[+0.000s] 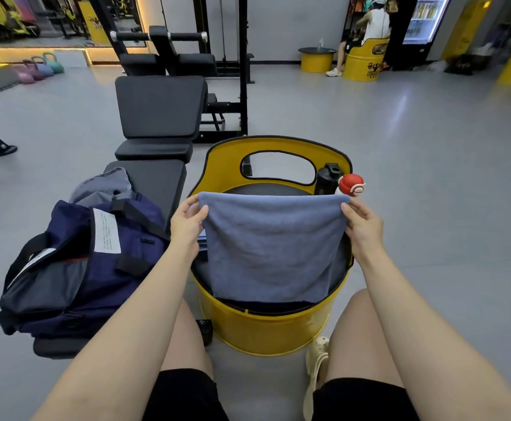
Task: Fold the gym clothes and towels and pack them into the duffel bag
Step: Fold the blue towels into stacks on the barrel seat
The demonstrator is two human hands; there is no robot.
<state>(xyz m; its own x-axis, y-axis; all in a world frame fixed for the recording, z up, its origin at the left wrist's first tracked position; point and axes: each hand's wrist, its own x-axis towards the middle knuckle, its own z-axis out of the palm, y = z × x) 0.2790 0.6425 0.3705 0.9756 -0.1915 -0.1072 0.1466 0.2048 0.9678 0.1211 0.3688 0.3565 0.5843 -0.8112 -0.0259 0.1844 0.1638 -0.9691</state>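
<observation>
Both arms reach forward, left hand [187, 221] and right hand [362, 223] raised level, fingers pinching.

A blue-grey towel [272, 247] hangs folded double, fold at the top, held up by its two upper corners over a yellow drum seat [263, 332]; its lower edge drapes onto the seat's front rim. The navy duffel [96, 262] lies on a black bench [157, 180], at its near end, unzipped and gaping, with a white label on its side. Grey cloth [105, 185] lies bunched just behind it.
</observation>
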